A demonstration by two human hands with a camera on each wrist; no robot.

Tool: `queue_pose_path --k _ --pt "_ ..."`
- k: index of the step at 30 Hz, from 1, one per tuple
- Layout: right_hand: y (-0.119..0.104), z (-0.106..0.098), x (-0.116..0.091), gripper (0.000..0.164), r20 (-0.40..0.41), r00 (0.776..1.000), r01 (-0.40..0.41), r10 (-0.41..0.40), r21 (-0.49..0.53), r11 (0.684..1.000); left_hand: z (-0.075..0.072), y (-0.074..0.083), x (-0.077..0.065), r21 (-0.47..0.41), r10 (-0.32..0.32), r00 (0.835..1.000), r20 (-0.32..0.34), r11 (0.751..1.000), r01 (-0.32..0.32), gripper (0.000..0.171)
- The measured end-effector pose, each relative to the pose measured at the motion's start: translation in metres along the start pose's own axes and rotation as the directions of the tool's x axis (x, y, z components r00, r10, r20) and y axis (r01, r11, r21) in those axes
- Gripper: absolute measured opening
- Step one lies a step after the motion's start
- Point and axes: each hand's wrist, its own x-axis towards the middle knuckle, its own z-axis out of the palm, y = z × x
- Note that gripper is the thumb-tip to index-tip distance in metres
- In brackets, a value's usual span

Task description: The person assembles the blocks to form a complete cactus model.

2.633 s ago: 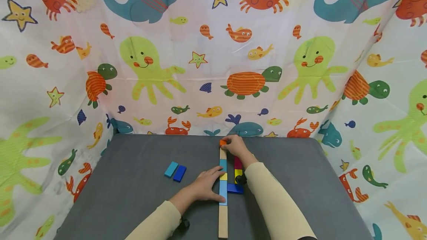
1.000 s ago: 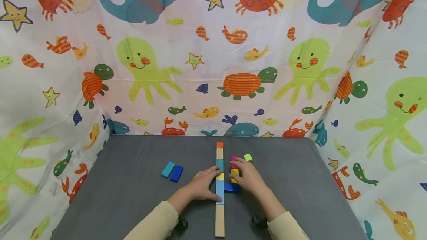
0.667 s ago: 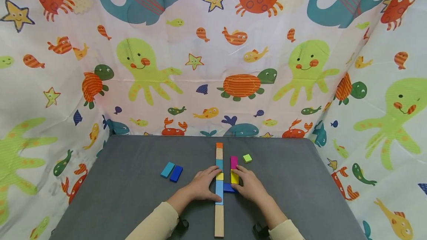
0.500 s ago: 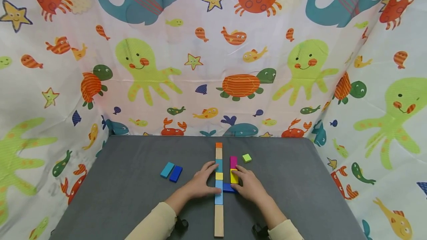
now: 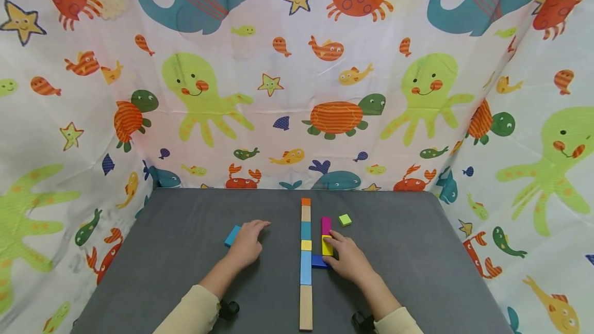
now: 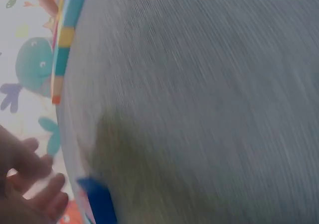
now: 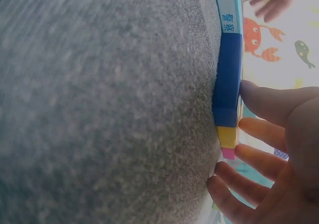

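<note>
My left hand (image 5: 247,244) is over the left part of the table, fingers loosely extended. It covers the dark blue block in the head view; that blue block (image 6: 102,199) shows below the fingers in the left wrist view, with a gap between. A light blue block (image 5: 231,235) peeks out beside the hand. My right hand (image 5: 351,260) rests its fingertips at the yellow block (image 5: 327,245), thumb by the blue crosspiece block (image 5: 319,261). A magenta block (image 5: 326,224) continues beyond the yellow one. In the right wrist view the right fingers are spread, not curled round anything.
On the grey table (image 5: 185,272), a straight row runs away from me: long plain wooden block (image 5: 306,307), light blue block (image 5: 306,268), small yellow block (image 5: 306,245), teal block (image 5: 306,230), wooden block (image 5: 306,213), orange block (image 5: 306,202). A green block (image 5: 345,220) lies right of the magenta one.
My right hand has come back from the orange block to the yellow block, uncovering the green one. My left hand has left the row and moved left over the dark blue block.
</note>
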Motion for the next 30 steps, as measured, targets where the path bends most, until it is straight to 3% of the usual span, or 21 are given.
queue_pose_path --k 3,6,13,16,20,23,26,30 --pt "0.000 -0.001 -0.001 0.054 0.003 1.000 0.002 -0.002 -0.002 1.000 -0.007 -0.008 -0.008 0.147 -0.001 1.000 0.020 0.989 -0.002 0.066" --pt "-0.001 -0.001 -0.001 0.053 -0.003 1.000 0.004 -0.004 0.002 1.000 -0.011 -0.014 -0.015 0.266 0.027 0.998 0.056 0.963 -0.041 0.062" --pt "-0.001 0.000 0.001 0.054 -0.011 1.000 0.015 -0.015 0.003 1.000 -0.016 -0.020 -0.019 0.404 0.108 0.989 0.097 0.904 -0.138 0.041" --pt "-0.001 0.000 0.001 0.054 -0.010 1.000 0.014 -0.014 -0.006 1.000 -0.016 -0.022 -0.018 0.470 0.134 0.984 0.118 0.865 -0.175 0.037" --pt "-0.002 0.000 0.001 0.055 -0.001 1.000 0.006 -0.006 -0.005 1.000 -0.017 -0.023 -0.015 0.581 0.161 0.975 0.153 0.784 -0.220 0.030" --pt "-0.003 -0.001 0.001 0.055 0.004 1.000 0.011 -0.011 0.000 1.000 -0.019 -0.021 -0.013 0.635 0.166 0.973 0.159 0.738 -0.230 0.025" --pt "-0.003 -0.001 0.000 0.055 0.007 1.000 0.009 -0.009 -0.001 1.000 -0.022 -0.018 -0.013 0.653 0.174 0.971 0.163 0.719 -0.238 0.026" --pt "-0.002 -0.001 -0.001 0.054 0.007 1.000 -0.002 0.002 -0.005 1.000 -0.021 -0.014 -0.011 0.643 0.189 0.970 0.151 0.727 -0.242 0.026"
